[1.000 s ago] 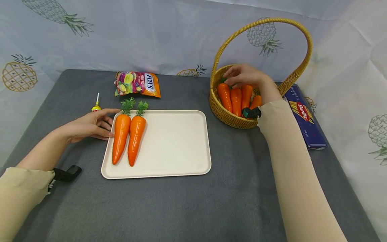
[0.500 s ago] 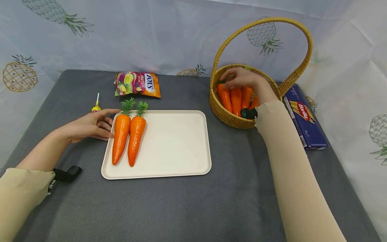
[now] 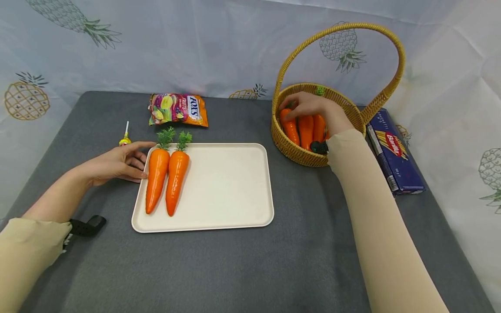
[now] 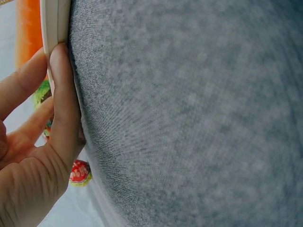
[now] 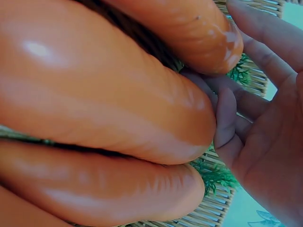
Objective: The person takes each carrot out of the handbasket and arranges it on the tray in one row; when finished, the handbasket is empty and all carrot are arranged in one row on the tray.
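Note:
My left hand (image 3: 117,163) pinches the left rim of a cream tray (image 3: 227,187); the left wrist view shows the thumb on one side of the rim (image 4: 56,23) and a finger on the other. Two orange carrots with green tops, a left one (image 3: 156,178) and a right one (image 3: 177,182), lie side by side on the tray. In a wicker basket (image 3: 297,154), my right hand (image 3: 313,108) grips the leftmost carrot (image 3: 288,126) near its leafy end. Close by lie more carrots (image 3: 306,130), and the right wrist view has my fingers (image 5: 225,118) partly hidden behind them.
A tall handle (image 3: 399,65) arches over the basket. Right of it lies a blue Barilla spaghetti box (image 3: 395,152). A Fox's candy bag (image 3: 178,108) is behind the tray, and a lollipop (image 3: 125,138) stands beyond my left hand. Patterned cloth (image 3: 219,48) hangs behind the grey table (image 3: 235,269).
My right hand has shifted slightly left and nearer within the basket, and the leftmost carrot's top has tipped a little left. The left hand and tray stay in place.

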Demonstrator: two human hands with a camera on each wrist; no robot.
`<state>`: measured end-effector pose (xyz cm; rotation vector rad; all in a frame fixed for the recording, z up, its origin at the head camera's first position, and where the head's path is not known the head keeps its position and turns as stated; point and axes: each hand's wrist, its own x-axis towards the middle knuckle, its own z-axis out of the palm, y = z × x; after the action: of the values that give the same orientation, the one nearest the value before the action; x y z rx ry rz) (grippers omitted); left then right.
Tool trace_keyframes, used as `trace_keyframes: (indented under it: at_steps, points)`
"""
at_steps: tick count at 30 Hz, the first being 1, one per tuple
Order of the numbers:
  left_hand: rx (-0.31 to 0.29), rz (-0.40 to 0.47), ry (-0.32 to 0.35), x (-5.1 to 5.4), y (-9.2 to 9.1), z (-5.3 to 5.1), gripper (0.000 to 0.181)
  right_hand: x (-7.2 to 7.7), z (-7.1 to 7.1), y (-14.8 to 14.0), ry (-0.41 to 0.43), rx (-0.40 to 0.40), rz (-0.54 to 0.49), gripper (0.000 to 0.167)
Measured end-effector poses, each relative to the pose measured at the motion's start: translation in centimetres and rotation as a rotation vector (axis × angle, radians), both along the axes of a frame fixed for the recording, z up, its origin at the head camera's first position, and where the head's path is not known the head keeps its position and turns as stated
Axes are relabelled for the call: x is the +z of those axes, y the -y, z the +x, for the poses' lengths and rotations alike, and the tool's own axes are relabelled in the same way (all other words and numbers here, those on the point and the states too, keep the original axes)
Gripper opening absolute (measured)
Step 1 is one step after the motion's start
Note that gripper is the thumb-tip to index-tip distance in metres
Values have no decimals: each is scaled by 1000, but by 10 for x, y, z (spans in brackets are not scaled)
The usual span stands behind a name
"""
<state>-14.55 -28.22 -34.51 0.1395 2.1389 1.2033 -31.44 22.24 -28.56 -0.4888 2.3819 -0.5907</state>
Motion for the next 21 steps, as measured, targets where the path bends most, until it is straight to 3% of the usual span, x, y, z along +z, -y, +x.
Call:
trace_keyframes:
  at_steps: [8, 21]
  points:
    - [-1, 2, -2, 0, 1, 0, 90, 0, 1, 6, 7, -10, 46, 57]
    - [3, 8, 3, 2, -1, 1, 89, 3, 3, 6, -4, -33, 3, 50]
